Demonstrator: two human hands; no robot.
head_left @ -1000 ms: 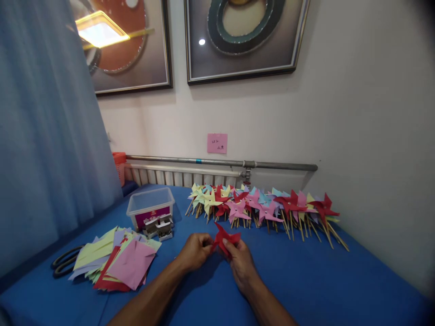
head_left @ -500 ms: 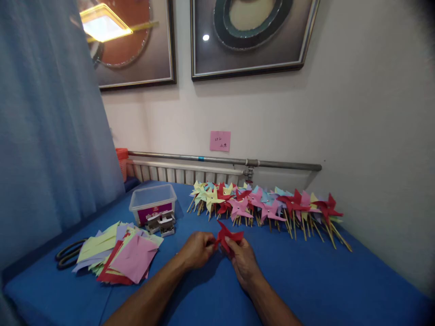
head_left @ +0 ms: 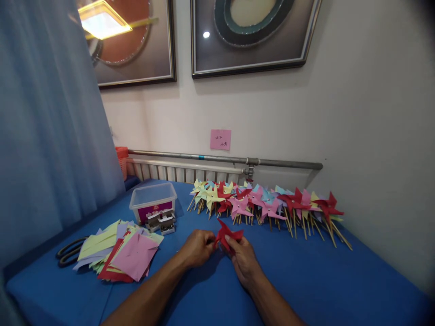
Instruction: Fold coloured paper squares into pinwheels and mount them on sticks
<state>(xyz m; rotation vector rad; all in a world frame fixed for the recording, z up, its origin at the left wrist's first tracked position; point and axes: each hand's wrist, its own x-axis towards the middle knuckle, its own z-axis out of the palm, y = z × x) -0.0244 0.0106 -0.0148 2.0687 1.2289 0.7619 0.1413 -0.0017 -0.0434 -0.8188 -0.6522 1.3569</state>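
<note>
Both my hands meet over the blue table (head_left: 322, 280) and pinch a folded red paper pinwheel (head_left: 228, 235). My left hand (head_left: 197, 248) grips its left side with closed fingers. My right hand (head_left: 243, 258) holds its right and lower part, fingers curled on the paper. Behind the red piece, a long row of finished pinwheels (head_left: 268, 206) on wooden sticks lies along the wall, in yellow, red, pink, blue and purple.
A pile of coloured paper squares (head_left: 122, 253) lies at the left, with black scissors (head_left: 68, 251) beside it. A clear plastic box (head_left: 152, 201) and small metal pieces (head_left: 161, 222) stand behind the pile. A curtain (head_left: 44, 136) hangs on the left; a radiator pipe (head_left: 220, 159) runs along the wall.
The view has shifted slightly down and left. Both hands stay on the red pinwheel, with only small finger movements.
</note>
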